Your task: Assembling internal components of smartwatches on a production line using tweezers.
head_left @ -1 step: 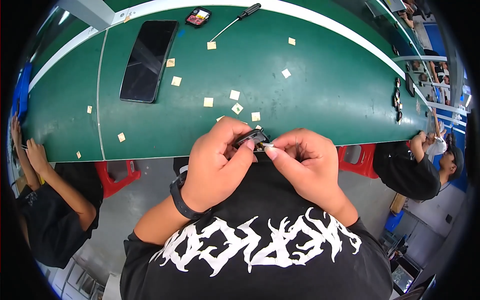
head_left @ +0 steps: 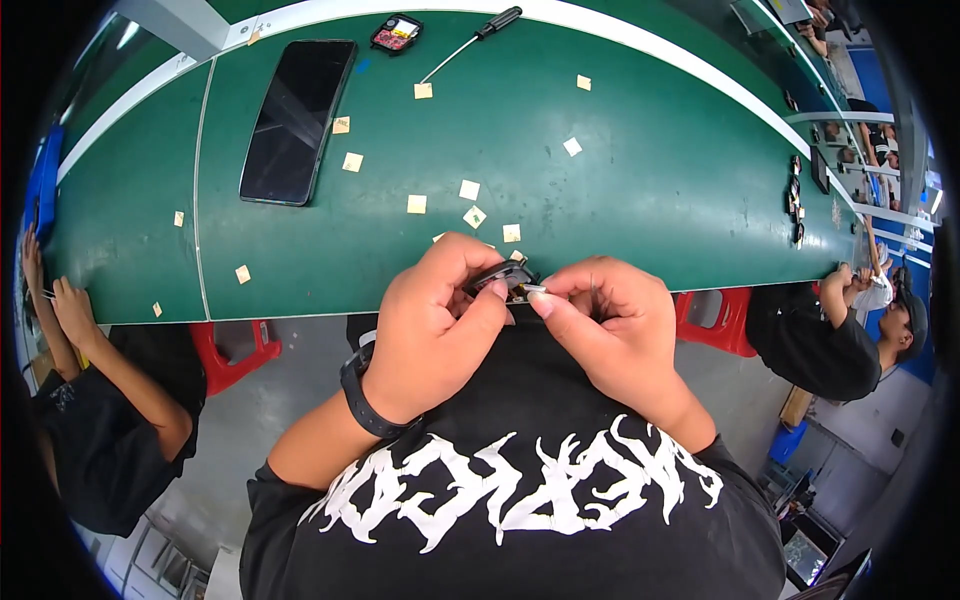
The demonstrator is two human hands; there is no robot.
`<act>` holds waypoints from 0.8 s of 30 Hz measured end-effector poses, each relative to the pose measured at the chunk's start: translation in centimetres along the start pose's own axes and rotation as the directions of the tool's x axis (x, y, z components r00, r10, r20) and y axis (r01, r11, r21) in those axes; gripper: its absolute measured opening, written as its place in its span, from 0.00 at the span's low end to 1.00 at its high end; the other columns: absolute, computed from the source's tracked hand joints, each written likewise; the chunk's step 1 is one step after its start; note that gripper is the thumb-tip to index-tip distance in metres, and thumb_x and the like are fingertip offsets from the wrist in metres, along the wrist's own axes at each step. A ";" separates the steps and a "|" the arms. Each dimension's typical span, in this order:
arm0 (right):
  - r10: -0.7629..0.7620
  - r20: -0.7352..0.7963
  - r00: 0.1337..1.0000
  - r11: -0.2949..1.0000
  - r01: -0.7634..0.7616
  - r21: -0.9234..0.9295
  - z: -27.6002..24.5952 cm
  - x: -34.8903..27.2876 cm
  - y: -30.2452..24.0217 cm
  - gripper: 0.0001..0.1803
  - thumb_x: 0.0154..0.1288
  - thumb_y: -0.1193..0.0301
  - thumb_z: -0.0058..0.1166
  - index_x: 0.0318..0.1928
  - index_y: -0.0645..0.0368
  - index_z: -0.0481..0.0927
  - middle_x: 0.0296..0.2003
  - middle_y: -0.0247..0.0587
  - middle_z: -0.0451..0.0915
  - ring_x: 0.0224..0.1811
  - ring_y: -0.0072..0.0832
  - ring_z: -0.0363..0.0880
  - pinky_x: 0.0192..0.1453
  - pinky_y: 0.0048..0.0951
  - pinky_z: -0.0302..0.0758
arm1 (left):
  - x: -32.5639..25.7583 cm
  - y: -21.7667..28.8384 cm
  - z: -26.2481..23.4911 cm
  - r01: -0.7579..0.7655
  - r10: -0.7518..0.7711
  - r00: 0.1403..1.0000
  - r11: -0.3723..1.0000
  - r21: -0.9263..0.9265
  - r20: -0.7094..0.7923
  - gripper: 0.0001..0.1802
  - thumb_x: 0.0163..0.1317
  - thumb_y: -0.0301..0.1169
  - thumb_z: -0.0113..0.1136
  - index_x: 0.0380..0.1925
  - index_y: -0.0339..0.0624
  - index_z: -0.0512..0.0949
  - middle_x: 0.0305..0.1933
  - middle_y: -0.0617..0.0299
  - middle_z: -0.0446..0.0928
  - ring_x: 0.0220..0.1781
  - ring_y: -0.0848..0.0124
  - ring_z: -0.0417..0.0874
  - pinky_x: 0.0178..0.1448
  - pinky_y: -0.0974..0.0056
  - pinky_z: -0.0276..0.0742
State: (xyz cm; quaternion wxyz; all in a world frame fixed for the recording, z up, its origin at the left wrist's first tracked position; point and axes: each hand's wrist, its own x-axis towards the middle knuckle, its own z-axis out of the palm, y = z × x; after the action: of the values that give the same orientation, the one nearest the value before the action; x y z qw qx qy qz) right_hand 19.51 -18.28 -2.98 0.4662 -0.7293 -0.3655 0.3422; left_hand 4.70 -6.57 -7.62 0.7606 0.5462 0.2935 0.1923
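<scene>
Close to my body, at the table's near edge, my left hand (head_left: 440, 325) is closed round a small black device casing (head_left: 497, 272), its thumb pressed on the near side. The casing is tilted and its inside faces my right hand; little of what is in it shows. Thumb and index finger of my right hand (head_left: 612, 315) pinch a small silvery-white piece (head_left: 536, 289) at the casing's opening. What kind of piece it is I cannot make out. A similar opened device (head_left: 398, 34), with a red board, lies at the table's far side.
On the green table (head_left: 660, 200) lie a large black phone (head_left: 298, 122), a screwdriver (head_left: 480, 38) and several small pale squares (head_left: 417, 204). A co-worker's hands (head_left: 75, 310) are at the left edge, another person (head_left: 835, 320) at the right. Red stools (head_left: 235, 358) stand below the edge.
</scene>
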 end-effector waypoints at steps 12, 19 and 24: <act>-0.517 -0.023 0.856 0.820 0.487 -0.302 1.1 1.2 2.0 0.09 0.58 0.80 0.72 0.39 0.61 0.85 0.31 0.40 0.84 0.29 0.31 0.84 0.31 0.28 0.80 | 0.3 -0.6 -0.2 -0.072 0.072 0.997 0.997 -0.014 0.032 0.05 0.70 0.18 0.55 0.44 0.33 0.75 0.35 0.61 0.83 0.35 0.80 0.83 0.37 0.71 0.79; -0.341 -0.027 0.939 0.931 0.334 -0.151 0.7 1.2 2.0 0.08 0.57 0.79 0.73 0.38 0.61 0.87 0.30 0.40 0.84 0.27 0.28 0.82 0.30 0.25 0.77 | 0.0 -0.3 -1.2 -0.026 0.014 0.976 0.998 0.052 0.217 0.10 0.76 0.18 0.49 0.54 0.30 0.70 0.50 0.54 0.81 0.49 0.73 0.85 0.51 0.66 0.85; -0.202 0.070 0.977 0.966 0.211 -0.147 0.1 1.8 1.5 0.07 0.57 0.77 0.74 0.35 0.61 0.88 0.28 0.38 0.82 0.26 0.23 0.79 0.29 0.26 0.75 | -0.1 -0.1 -1.4 -0.025 0.014 0.968 0.999 0.043 0.251 0.12 0.75 0.17 0.50 0.56 0.29 0.69 0.49 0.54 0.81 0.49 0.72 0.85 0.52 0.66 0.84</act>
State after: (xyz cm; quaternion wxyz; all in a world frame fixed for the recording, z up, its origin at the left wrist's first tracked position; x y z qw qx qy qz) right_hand 20.65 -17.17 -4.73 0.4316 -0.7115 -0.4773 0.2822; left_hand 3.67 -5.67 -7.97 0.7769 0.5863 0.1940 0.1224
